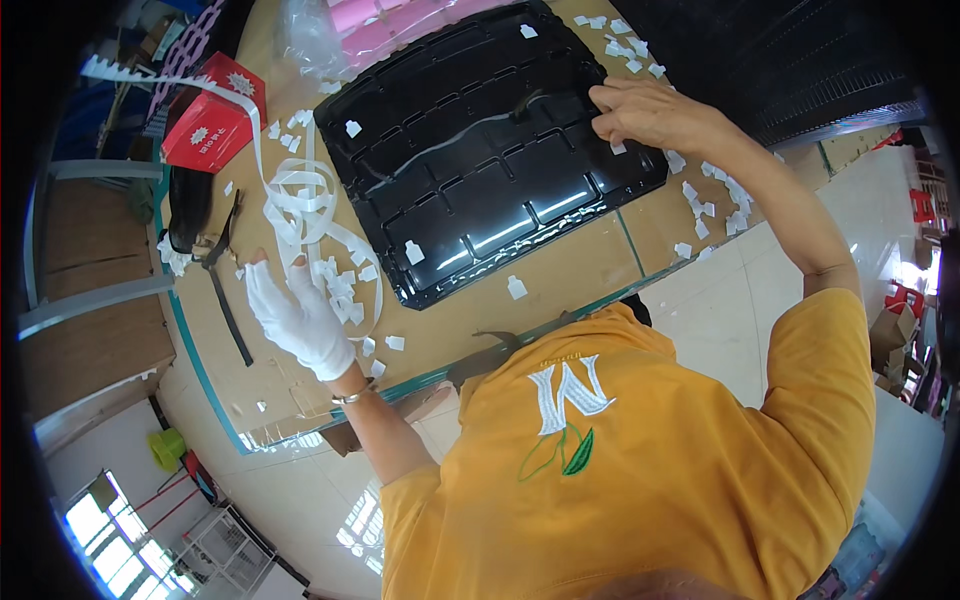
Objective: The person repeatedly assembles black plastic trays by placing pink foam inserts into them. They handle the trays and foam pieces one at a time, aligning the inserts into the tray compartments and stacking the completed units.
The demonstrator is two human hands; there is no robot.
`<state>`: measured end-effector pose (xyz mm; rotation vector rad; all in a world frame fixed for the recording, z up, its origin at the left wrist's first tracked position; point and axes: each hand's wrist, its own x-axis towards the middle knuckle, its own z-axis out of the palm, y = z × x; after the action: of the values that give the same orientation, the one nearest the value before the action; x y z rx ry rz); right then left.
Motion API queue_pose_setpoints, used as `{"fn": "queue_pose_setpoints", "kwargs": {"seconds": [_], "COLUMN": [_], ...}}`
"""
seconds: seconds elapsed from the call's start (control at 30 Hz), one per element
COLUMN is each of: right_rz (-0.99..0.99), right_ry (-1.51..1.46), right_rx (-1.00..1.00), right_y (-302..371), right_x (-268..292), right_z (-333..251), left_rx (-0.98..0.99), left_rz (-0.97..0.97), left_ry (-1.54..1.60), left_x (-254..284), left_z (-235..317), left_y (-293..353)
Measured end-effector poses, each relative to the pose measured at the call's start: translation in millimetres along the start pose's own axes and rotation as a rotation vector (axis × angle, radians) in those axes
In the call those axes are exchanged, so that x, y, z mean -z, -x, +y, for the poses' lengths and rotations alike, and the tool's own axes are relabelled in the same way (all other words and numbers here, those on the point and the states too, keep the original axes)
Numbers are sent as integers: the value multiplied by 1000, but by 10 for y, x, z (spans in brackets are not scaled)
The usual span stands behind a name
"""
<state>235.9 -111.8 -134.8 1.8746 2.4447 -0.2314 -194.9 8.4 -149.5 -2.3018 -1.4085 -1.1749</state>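
Close below the camera is your yellow shirt [640, 470], filling the bottom of the view. Just past it, your left hand [298, 312] wears a white glove. Its fingers are spread apart and lie flat on the brown cardboard table top [560, 270], right among a pile of small white paper bits [345, 285]. It grips nothing. A long curly white paper strip [295, 200] loops just beyond that hand and runs up toward the far left corner. Beside the glove, a thin black strip [230, 310] lies on the cardboard.

In the middle of the table sits the big shiny black plastic panel [480, 160]. It is flat, with ribs and square pockets, and it is turned at a slant. A few white bits lie on it too.

Your right hand [650, 112] is bare. It rests on the far right edge of the panel, with the fingers bent and pressing down on the rim. A small white piece [618, 147] peeks out under the fingertips, but you cannot tell if they pinch it.

Farther off, a red box [215, 115] stands at the left corner, and pink sheets [385, 25] lie past the panel.
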Motion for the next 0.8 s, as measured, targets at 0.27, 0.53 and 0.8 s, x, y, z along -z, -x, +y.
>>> {"fn": "queue_pose_setpoints", "kwargs": {"seconds": [0.27, 0.53, 0.8], "right_rz": [329, 203, 199], "right_ry": [149, 262, 357], "right_rx": [-61, -196, -236], "right_y": [407, 534, 387], "right_x": [-211, -297, -395], "right_z": [-81, -511, -520], "left_rx": [-37, -90, -260], "left_rz": [-125, -254, -478], "left_ry": [37, 53, 76], "left_x": [63, -25, -100], "left_z": [255, 383, 595], "left_y": [221, 415, 153]}}
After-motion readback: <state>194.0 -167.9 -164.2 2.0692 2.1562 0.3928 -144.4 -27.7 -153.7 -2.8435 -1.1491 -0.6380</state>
